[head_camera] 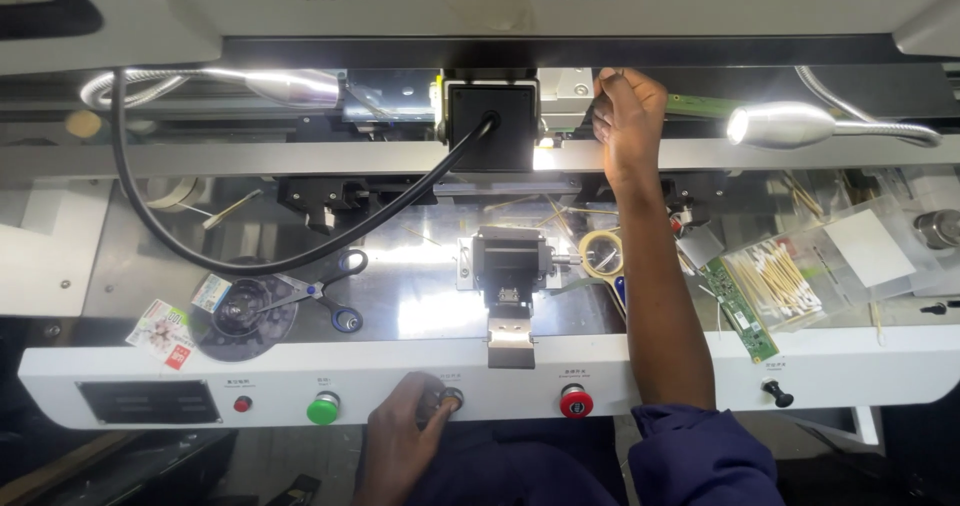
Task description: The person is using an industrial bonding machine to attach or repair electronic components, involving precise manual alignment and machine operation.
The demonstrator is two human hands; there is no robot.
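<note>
We're mid-adjustment, it looks: left hand (400, 441) pinches the small metal knob (452, 399) on the white front panel (700, 366), between the green button (323, 407) and red button (576, 402). Right hand (627, 116) reaches above the panel, fingers curled at the black camera box (490, 126) mount; can't tell what they grip. Next move prob. needs a fine turn.

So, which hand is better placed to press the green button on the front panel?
The left hand. It rests on the small metal knob on the front panel, close to the green button. The right hand is far up, at the black head of the machine.
</note>
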